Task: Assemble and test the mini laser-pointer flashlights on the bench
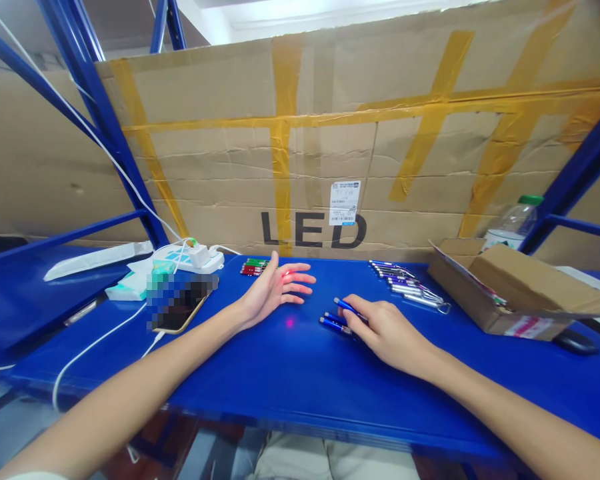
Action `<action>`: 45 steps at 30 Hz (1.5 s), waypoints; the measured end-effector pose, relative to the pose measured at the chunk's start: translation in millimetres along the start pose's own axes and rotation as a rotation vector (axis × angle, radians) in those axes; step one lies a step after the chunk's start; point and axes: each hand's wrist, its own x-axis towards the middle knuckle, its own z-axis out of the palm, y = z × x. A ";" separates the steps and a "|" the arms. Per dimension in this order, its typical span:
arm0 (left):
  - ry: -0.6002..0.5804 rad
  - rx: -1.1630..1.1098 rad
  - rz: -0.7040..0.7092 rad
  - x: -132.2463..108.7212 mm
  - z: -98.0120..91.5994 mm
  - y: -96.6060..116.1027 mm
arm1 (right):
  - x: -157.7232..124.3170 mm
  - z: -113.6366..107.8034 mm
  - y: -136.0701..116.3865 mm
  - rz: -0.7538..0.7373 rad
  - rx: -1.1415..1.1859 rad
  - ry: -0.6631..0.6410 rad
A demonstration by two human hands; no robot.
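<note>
A blue laser pointer (347,305) is pinched between the thumb and fingers of my right hand (387,333). Just under it, another blue laser pointer (334,325) lies on the blue table (260,393); whether my fingers touch that one I cannot tell. My left hand (275,290) is raised over the table with its fingers spread and the palm facing right, holding nothing. Red light falls on its fingers, and a red spot shows on the tabletop below. Behind the left hand lie several red and green pen-like lights (254,265).
Several blue, purple and silver pen lights (405,283) lie at the back right, beside an open cardboard box (500,293). A phone (185,307) on a white cable, a tissue pack (130,285) and a power strip (200,259) occupy the left. A large cardboard sheet (220,173) stands behind.
</note>
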 end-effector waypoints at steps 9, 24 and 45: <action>-0.019 -0.011 -0.003 0.1 -1.0 -1.0 | -1.6 -2.8 -5.8 -0.094 0.073 -0.087; -0.008 -0.008 -0.013 -0.3 -0.3 -0.7 | -0.5 -2.5 -5.6 -0.047 0.066 -0.065; 0.004 0.009 0.005 -0.4 -0.8 1.7 | -0.1 0.1 -2.1 0.013 -0.044 -0.061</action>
